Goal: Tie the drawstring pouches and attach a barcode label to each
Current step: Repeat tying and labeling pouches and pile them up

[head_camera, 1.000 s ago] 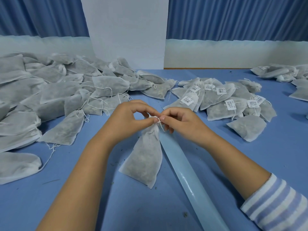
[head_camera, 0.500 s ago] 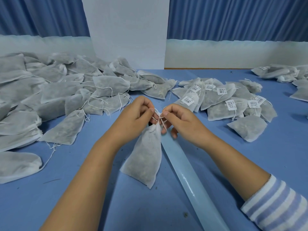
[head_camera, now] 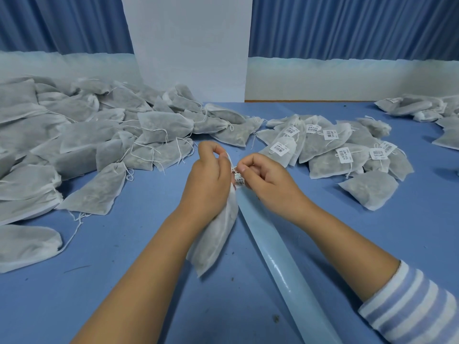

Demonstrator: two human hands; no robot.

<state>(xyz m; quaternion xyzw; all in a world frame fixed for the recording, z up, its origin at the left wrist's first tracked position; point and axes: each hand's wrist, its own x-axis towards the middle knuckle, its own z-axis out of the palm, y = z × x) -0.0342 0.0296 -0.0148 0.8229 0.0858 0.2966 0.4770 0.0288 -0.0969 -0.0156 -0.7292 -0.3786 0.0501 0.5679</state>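
The left hand (head_camera: 208, 180) and right hand (head_camera: 268, 180) meet over the neck of one pouch (head_camera: 216, 242), each with fingers curled tight and fingertips pinching the thin white drawstring (head_camera: 229, 158). The string rises from the gathered neck to the left thumb and forefinger; the right pinch sits just beside it, almost touching. Directly under the two pinches, between the hands, a small white barcode label (head_camera: 239, 182) shows at the neck. The pouch is white, semi-sheer fabric with dark filling showing grey through it. It trails from the grip toward the person, partly hidden under the left wrist, its bottom corner on the blue table (head_camera: 124, 281). A pale blue strip (head_camera: 285, 264) runs along its right edge. Left of the grip lies a heap of unlabelled pouches (head_camera: 99, 135); right of it, labelled pouches (head_camera: 335, 150).
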